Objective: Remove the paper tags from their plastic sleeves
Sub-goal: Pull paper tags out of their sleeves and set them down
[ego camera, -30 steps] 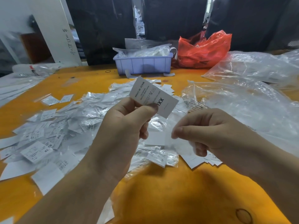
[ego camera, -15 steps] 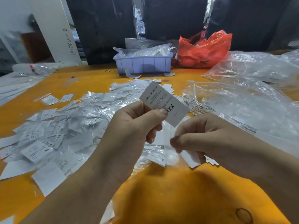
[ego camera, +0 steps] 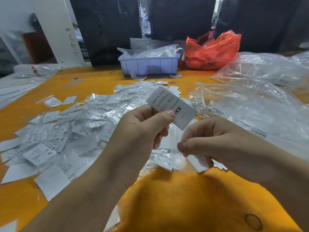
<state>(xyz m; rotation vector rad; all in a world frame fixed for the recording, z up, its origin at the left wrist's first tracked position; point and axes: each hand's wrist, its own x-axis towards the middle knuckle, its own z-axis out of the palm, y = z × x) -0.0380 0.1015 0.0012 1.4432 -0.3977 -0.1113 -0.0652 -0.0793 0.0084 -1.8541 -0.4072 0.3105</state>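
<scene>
My left hand (ego camera: pixel 142 129) pinches a white paper tag (ego camera: pixel 181 114) printed "MADE IN CHINA" and "XX", held up over the orange table (ego camera: pixel 192 198). The tag is bare, out of its sleeve. Just below and to the right, my right hand (ego camera: pixel 215 141) pinches a small clear plastic sleeve (ego camera: pixel 175 144) between thumb and forefinger; the sleeve hangs down, hard to make out. A wide heap of tags in sleeves (ego camera: pixel 80 124) covers the table to the left and behind my hands.
A lilac plastic bin (ego camera: pixel 148 65) with plastic inside stands at the back centre. A red plastic bag (ego camera: pixel 210 51) lies beside it. Large clear plastic bags (ego camera: pixel 254 108) spread over the right side. A white board (ego camera: pixel 55 30) leans at the back left.
My left hand has carried the tag a little to the right and lower. My right hand, still pinching the sleeve, has drawn closer beneath it.
</scene>
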